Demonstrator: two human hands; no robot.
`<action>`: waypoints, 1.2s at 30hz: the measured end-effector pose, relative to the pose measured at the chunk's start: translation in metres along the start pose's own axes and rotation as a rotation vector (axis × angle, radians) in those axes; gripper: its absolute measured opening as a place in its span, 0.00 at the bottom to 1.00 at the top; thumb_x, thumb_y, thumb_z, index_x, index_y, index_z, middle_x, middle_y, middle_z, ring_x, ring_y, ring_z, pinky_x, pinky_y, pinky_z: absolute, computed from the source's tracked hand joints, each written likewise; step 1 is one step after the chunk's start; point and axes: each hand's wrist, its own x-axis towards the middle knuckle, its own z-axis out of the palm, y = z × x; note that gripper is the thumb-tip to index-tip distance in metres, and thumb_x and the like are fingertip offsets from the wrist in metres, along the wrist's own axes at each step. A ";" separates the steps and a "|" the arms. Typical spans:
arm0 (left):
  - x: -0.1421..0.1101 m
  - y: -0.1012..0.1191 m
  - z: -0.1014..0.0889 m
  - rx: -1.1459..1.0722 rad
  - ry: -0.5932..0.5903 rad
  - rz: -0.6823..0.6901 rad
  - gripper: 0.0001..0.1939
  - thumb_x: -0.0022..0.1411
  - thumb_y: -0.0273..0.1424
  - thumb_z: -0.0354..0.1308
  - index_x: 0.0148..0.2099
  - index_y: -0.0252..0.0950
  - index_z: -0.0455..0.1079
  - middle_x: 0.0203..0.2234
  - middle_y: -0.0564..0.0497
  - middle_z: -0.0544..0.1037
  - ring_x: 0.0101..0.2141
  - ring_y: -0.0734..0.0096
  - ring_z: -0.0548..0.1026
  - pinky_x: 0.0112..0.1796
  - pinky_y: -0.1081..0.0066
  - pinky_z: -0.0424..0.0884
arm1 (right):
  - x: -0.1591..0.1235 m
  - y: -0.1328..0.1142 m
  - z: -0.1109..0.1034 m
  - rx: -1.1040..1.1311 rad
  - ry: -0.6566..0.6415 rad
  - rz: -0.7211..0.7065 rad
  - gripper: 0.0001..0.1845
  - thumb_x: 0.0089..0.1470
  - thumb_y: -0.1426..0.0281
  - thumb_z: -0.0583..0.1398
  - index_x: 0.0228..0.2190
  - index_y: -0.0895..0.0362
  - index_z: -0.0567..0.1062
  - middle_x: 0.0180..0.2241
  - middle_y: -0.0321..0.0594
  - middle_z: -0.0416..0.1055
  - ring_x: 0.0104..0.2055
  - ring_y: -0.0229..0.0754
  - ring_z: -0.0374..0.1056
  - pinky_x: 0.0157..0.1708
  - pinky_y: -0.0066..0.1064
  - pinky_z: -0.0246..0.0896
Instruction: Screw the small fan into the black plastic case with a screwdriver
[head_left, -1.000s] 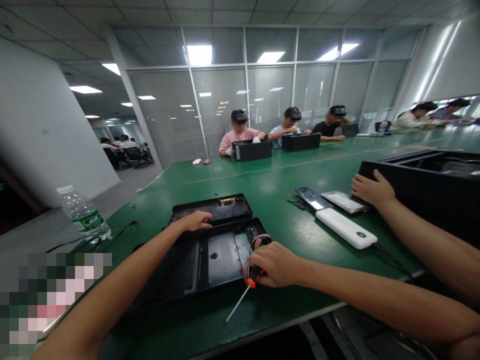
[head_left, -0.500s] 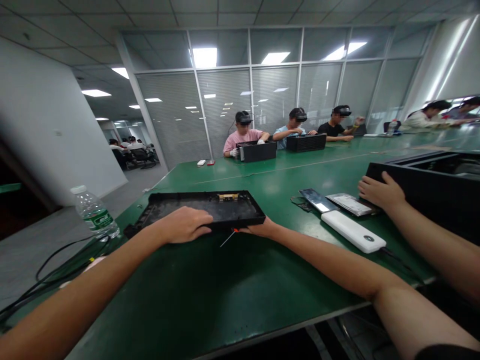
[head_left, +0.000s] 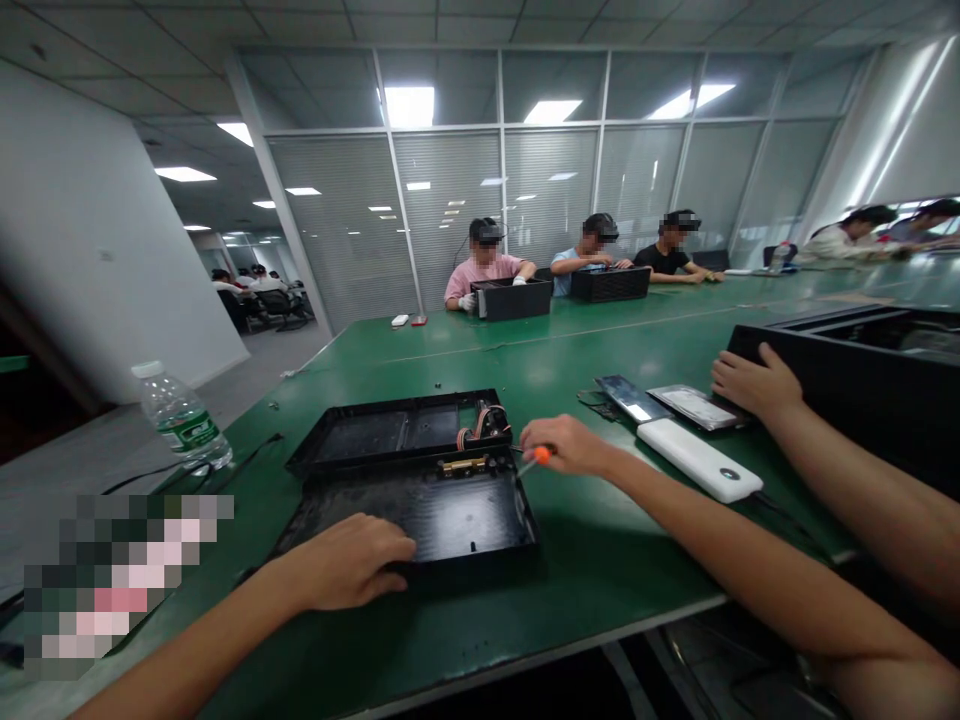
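The near shell (head_left: 442, 520), a shallow black tray, lies on the green table (head_left: 600, 575) with its hollow side up. At its front edge, toward the left, is the left hand (head_left: 352, 560); its fingers are bent together over the edge and the thumb is in front, but I cannot tell if they pinch. Beside the right edge of the near shell, the right hand (head_left: 564, 446) is closed around a screwdriver (head_left: 541, 456) with an orange collar; its shaft points down and left, toward this edge.

A white device (head_left: 697, 460) lies to the right of the near shell, and a water bottle (head_left: 187, 425) stands to its left. Just behind the near shell is the far shell (head_left: 367, 435), with coloured wires (head_left: 469, 438) at its right end. Behind and well to the right of the near shell, a co-worker's hand (head_left: 757, 382) rests against a big black box (head_left: 862, 400). Farthest behind it, a person in a pink shirt (head_left: 484, 272) sits across the table.
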 end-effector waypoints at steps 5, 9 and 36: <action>0.038 -0.025 -0.020 -0.052 -0.025 -0.053 0.15 0.57 0.42 0.53 0.41 0.39 0.69 0.30 0.52 0.73 0.30 0.69 0.70 0.29 0.73 0.62 | 0.008 -0.043 0.043 -0.209 -0.222 -0.381 0.19 0.52 0.55 0.51 0.27 0.58 0.70 0.26 0.39 0.67 0.24 0.36 0.60 0.23 0.28 0.49; 0.099 -0.037 -0.020 0.106 0.146 0.084 0.14 0.57 0.28 0.54 0.47 0.37 0.66 0.41 0.48 0.70 0.41 0.66 0.67 0.40 0.71 0.62 | 0.009 -0.052 0.050 -0.149 -0.246 -0.343 0.20 0.55 0.57 0.49 0.23 0.58 0.69 0.22 0.39 0.65 0.24 0.35 0.60 0.24 0.29 0.50; 0.144 -0.058 0.006 0.261 0.358 0.315 0.12 0.62 0.25 0.46 0.37 0.34 0.71 0.35 0.46 0.72 0.39 0.70 0.67 0.46 0.68 0.62 | 0.016 -0.063 0.034 0.229 -0.108 0.129 0.18 0.53 0.60 0.52 0.17 0.55 0.67 0.20 0.34 0.66 0.30 0.32 0.65 0.32 0.25 0.59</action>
